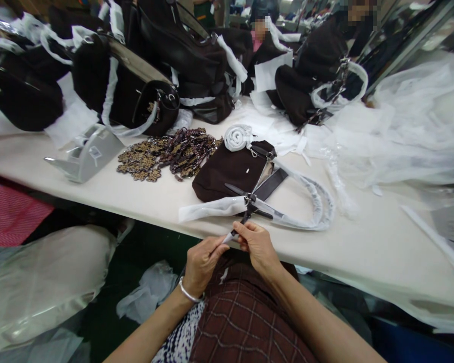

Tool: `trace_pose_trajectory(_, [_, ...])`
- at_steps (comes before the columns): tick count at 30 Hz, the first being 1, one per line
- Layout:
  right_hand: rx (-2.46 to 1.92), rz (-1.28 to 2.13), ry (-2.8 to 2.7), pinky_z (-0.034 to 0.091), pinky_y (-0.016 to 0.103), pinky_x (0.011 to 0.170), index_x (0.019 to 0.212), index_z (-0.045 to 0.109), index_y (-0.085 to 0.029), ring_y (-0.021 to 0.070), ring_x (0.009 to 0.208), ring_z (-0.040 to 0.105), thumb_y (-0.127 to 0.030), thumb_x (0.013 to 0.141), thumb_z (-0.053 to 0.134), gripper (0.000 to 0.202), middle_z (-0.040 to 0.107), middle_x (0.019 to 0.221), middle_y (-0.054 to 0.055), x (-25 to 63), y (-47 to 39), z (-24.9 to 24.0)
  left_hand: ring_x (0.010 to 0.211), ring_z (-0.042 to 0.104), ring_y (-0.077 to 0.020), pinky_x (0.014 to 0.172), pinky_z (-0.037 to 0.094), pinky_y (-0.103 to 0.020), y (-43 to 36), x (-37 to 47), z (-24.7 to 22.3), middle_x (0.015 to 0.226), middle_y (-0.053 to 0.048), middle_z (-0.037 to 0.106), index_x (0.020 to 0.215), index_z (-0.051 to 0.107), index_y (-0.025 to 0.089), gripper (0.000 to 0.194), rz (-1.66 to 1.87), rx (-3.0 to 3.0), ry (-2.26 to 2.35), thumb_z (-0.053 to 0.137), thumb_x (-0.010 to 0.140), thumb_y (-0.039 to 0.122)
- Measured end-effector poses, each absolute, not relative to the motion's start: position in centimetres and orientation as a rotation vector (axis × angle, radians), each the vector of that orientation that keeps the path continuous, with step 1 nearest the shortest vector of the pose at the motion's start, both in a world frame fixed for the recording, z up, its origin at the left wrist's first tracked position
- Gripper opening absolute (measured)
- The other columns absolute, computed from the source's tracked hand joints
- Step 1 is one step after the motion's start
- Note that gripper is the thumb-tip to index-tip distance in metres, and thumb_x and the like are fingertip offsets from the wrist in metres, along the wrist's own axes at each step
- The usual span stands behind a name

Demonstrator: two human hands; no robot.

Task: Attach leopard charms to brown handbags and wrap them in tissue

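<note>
A dark brown handbag [227, 174] lies on the table in front of me, its straps wrapped in white film [318, 206]. From its near side a dark strap [243, 220], partly covered in white wrapping, comes over the table edge to my hands. My left hand [203, 259] is closed on the white-wrapped end of this strap. Close beside it, my right hand [255, 242] pinches the strap's dark part between thumb and fingers. A rolled white strip [237, 137] rests at the bag's top corner.
Left of the bag lies a heap of chains and patterned tags [166, 154], with a grey tape dispenser-like holder [89, 154] beyond it. More dark bags [189, 55] stand along the back. Clear plastic sheeting [412, 126] covers the right side. Other people are in the background.
</note>
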State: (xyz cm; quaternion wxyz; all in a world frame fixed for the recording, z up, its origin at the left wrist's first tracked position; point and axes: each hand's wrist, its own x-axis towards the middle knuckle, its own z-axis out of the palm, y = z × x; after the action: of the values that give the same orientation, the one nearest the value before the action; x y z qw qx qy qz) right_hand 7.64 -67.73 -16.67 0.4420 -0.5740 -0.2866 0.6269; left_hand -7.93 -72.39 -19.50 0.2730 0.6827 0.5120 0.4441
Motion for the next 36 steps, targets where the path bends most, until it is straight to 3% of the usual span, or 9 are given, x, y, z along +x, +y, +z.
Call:
trace_pose_trajectory(8, [-1.471, 1.529, -0.692, 0.022, 0.017, 0.039, 0.065, 0.058, -0.013, 0.0034, 0.042, 0.035, -0.048, 0.064, 0.079, 0.041, 0.047, 0.049, -0.006, 7.3, -68.0, -16.8, 0.093, 0.069, -0.0193, 0.085, 0.051, -0.027, -71.1, -7.2, -19.5, 0.106, -0.007, 0.073, 0.118, 0.064, 0.019, 0.028, 1.007, 2.086, 1.432, 0.055, 0.093, 0.029])
trace_pose_trajectory(13, [-1.467, 1.540, -0.662, 0.021, 0.016, 0.038, 0.066, 0.057, -0.014, 0.0040, 0.044, 0.035, -0.048, 0.063, 0.079, 0.040, 0.044, 0.049, -0.007, 7.3, -67.7, -16.9, 0.093, 0.069, -0.0227, 0.084, 0.049, -0.029, -69.9, -5.9, -18.5, 0.104, -0.010, 0.073, 0.111, 0.067, 0.018, 0.026, 0.901, 1.973, 1.522, 0.055, 0.093, 0.031])
trace_pose_trajectory(17, [-1.508, 1.589, -0.882, 0.027, 0.018, 0.038, 0.073, 0.064, -0.013, 0.0075, 0.047, 0.043, -0.053, 0.072, 0.071, 0.040, 0.053, 0.056, -0.002, 9.2, -67.6, -16.2, 0.080, 0.068, -0.0194, 0.076, 0.049, -0.027, -69.2, -5.2, -17.8, 0.089, -0.005, 0.074, 0.096, 0.069, 0.021, 0.017, 0.939, 1.722, 1.519, 0.058, 0.090, 0.032])
trace_pose_trajectory(20, [-1.621, 1.271, -1.237, 0.041, 0.023, 0.044, 0.086, 0.070, -0.016, 0.0133, 0.056, 0.056, -0.050, 0.082, 0.062, 0.036, 0.065, 0.070, 0.003, 11.6, -67.5, -15.4, 0.069, 0.068, -0.0183, 0.065, 0.052, -0.025, -69.0, -4.9, -17.5, 0.075, -0.003, 0.072, 0.085, 0.067, 0.019, 0.020, 0.907, 1.365, 1.465, 0.060, 0.086, 0.037])
trace_pose_trajectory(23, [-1.466, 0.687, -1.671, 0.055, 0.031, 0.071, 0.100, 0.071, -0.020, 0.0183, 0.079, 0.065, -0.034, 0.088, 0.060, 0.021, 0.070, 0.093, 0.007, 13.6, -66.8, -14.9, 0.067, 0.069, -0.0192, 0.061, 0.054, -0.026, -68.9, -4.7, -17.1, 0.073, -0.004, 0.072, 0.083, 0.065, 0.016, 0.025, 0.884, 1.057, 1.367, 0.064, 0.082, 0.041])
trace_pose_trajectory(27, [-1.012, 0.376, -2.203, 0.052, 0.036, 0.096, 0.122, 0.063, -0.023, 0.0203, 0.113, 0.060, -0.016, 0.093, 0.049, 0.033, 0.063, 0.122, 0.011, 14.7, -64.9, -15.2, 0.069, 0.070, -0.0192, 0.064, 0.056, -0.026, -68.7, -4.3, -16.4, 0.075, -0.005, 0.073, 0.084, 0.066, 0.015, 0.027, 0.858, 0.968, 1.366, 0.067, 0.079, 0.041])
trace_pose_trajectory(36, [-0.835, 0.284, -2.423, 0.055, 0.033, 0.087, 0.109, 0.068, -0.019, 0.0198, 0.101, 0.063, -0.016, 0.093, 0.050, 0.024, 0.066, 0.111, 0.010, 14.6, -61.8, -15.5, 0.073, 0.067, -0.0177, 0.067, 0.049, -0.024, -67.3, -4.3, -15.0, 0.080, -0.002, 0.074, 0.090, 0.071, 0.020, 0.020, 0.751, 1.485, 1.570, 0.060, 0.084, 0.035])
